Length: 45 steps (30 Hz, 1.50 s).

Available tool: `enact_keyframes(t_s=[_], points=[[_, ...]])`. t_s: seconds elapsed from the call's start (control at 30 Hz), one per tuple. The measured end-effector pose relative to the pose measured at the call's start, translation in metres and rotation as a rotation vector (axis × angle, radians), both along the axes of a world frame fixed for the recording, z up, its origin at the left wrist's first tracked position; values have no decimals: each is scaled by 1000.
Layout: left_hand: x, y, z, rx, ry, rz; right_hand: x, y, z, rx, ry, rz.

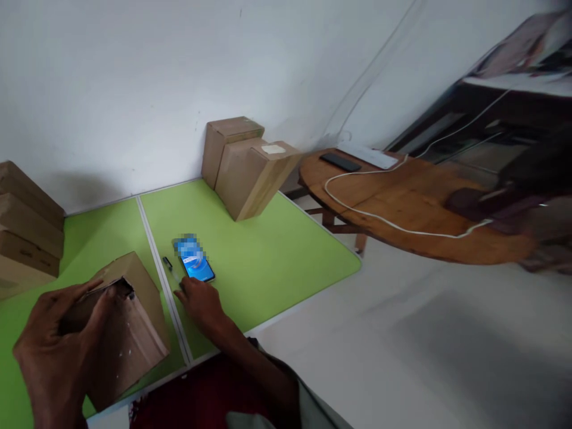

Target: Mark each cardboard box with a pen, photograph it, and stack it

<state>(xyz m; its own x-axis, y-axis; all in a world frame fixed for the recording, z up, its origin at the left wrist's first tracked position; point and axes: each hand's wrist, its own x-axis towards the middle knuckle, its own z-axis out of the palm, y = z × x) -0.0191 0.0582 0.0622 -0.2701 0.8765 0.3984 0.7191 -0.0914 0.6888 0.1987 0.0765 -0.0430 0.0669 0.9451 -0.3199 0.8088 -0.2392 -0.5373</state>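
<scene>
My left hand (51, 351) grips a small cardboard box (127, 325) by its open top end, near the front edge of the green table (268, 262). My right hand (201, 301) rests on the table with its fingers touching the near end of a phone (195, 262) whose screen glows blue. A dark pen (170, 267) lies just left of the phone, next to my right fingertips.
Two cardboard boxes (245, 164) lean against the wall at the table's back. More boxes (27, 226) are stacked at the far left. A round wooden table (411, 202) to the right holds a white cable (379, 217), a dark phone (340, 161) and a white power strip (369, 155).
</scene>
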Motion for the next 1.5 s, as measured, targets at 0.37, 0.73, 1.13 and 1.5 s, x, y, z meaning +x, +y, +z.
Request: enact_keyframes(t_s=[0.37,0.73,1.13,1.5], points=[[-11,9,-3,73,43,-132,4,12,-9,80,320,-106],[-8,4,-5,87,56,-165,-25,-10,69,622,1263,78],[-8,1,-8,105,47,-167,-15,-18,78,701,1033,194],[-11,1,-8,117,52,-151,1,33,36,341,441,-29]])
